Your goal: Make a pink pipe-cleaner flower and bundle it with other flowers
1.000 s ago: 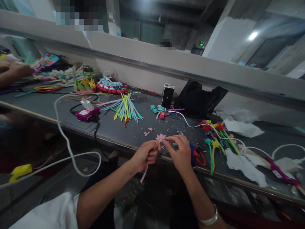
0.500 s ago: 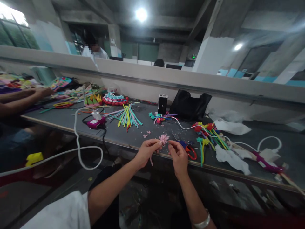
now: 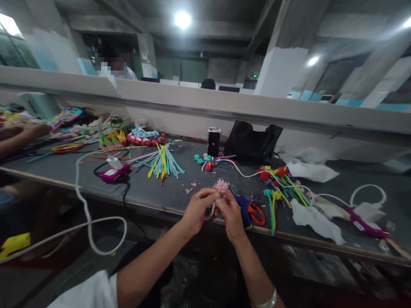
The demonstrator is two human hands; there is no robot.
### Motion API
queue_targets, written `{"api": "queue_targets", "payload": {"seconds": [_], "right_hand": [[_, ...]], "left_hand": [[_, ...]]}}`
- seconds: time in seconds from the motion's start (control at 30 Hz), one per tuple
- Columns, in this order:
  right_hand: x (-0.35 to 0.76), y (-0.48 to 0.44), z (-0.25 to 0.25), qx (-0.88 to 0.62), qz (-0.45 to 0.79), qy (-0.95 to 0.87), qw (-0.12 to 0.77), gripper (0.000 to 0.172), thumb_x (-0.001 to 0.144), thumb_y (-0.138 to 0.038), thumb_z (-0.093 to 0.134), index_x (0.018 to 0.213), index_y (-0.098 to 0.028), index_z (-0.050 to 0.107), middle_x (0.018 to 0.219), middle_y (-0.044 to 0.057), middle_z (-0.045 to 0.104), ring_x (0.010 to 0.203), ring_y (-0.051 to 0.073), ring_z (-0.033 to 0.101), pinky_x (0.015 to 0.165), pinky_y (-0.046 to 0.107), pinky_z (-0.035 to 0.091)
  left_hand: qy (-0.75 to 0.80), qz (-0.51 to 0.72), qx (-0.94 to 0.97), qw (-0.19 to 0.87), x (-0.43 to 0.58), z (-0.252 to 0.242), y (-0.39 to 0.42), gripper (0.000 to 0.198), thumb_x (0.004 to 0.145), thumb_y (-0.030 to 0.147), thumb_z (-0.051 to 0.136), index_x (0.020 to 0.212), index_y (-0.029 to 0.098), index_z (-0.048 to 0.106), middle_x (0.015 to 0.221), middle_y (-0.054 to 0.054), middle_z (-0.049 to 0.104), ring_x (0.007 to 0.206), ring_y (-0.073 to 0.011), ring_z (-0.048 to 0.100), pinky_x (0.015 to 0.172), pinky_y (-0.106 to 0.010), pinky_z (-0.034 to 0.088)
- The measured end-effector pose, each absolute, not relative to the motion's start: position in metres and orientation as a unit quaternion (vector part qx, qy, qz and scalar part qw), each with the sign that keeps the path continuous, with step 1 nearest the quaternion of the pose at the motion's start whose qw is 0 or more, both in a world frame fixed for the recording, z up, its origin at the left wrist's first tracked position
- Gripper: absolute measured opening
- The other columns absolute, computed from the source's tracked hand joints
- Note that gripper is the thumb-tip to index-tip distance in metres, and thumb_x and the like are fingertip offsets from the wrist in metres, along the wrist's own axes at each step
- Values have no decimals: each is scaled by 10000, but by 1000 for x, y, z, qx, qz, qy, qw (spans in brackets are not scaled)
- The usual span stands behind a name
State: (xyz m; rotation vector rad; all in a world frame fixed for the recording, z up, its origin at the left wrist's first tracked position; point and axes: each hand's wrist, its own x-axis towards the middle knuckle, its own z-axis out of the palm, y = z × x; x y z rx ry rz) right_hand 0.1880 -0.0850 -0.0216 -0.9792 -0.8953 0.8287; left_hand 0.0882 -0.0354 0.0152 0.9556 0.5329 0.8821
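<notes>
Between my two hands, above the table's front edge, is a pink pipe-cleaner flower point(image 3: 221, 185) with its petals pointing up. My left hand point(image 3: 198, 209) is closed on it from the left, thumb and fingers pinched just under the petals. From the right, my right hand point(image 3: 231, 214) also pinches the flower's base, its fingers touching those of my left hand. A pink stem curves down below the fingers. Beside my right hand lie scissors with red handles point(image 3: 257, 214), partly covered by a dark blue cloth-like thing point(image 3: 244, 210).
Left of centre lies a fan of pipe cleaners point(image 3: 165, 160). Finished flowers point(image 3: 207, 161) lie by an upright phone point(image 3: 213, 143) and a black bag point(image 3: 253, 141). More flowers point(image 3: 282, 175) and white paper point(image 3: 316, 220) are at right. Purple glue guns point(image 3: 115, 173) trail cords. A co-worker's hands point(image 3: 30, 130) are far left.
My right hand has moved in to the left and now meets my left hand at the flower's base. The camera view has shifted slightly to the right.
</notes>
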Motion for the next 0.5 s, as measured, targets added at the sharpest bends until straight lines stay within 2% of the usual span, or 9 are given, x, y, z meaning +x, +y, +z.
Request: {"api": "queue_targets", "payload": {"seconds": [0.13, 0.23, 0.37, 0.43, 0.5], "right_hand": [[190, -87, -18, -476, 373, -407, 684, 403, 849, -473, 600, 1169, -229, 588, 937, 33, 641, 718, 146, 560, 533, 225, 425], [190, -90, -21, -512, 392, -393, 656, 445, 874, -554, 524, 1119, -195, 622, 787, 31, 624, 606, 141, 525, 459, 232, 384], [188, -96, -27, -532, 406, -397, 628, 426, 874, -564, 527, 896, -165, 675, 559, -41, 452, 473, 88, 365, 419, 218, 283], [188, -100, -28, -537, 414, -396, 619, 407, 857, -552, 564, 810, -163, 672, 521, -65, 368, 457, 73, 309, 419, 211, 243], [187, -104, -28, -535, 419, -389, 623, 392, 846, -544, 584, 765, -168, 658, 524, -71, 346, 455, 66, 287, 418, 206, 225]], "left_hand": [[266, 409, 414, 769, 88, 13, -33, 225, 646, 302, 800, 740, 144, 670, 629, 16, 602, 524, -120, 548, 494, -236, 438], [258, 403, 393, 785, 84, 12, -30, 211, 655, 288, 802, 765, 153, 683, 627, 26, 595, 556, -116, 549, 527, -232, 443], [240, 405, 362, 804, 79, 10, -25, 165, 676, 236, 799, 775, 150, 698, 755, 3, 655, 650, -99, 574, 614, -211, 439], [241, 414, 340, 810, 76, 9, -21, 156, 670, 200, 800, 782, 149, 705, 820, -5, 676, 703, -99, 591, 649, -207, 441], [246, 417, 306, 820, 75, 8, -17, 159, 661, 180, 802, 784, 154, 706, 853, -3, 687, 729, -98, 601, 666, -208, 450]]}}
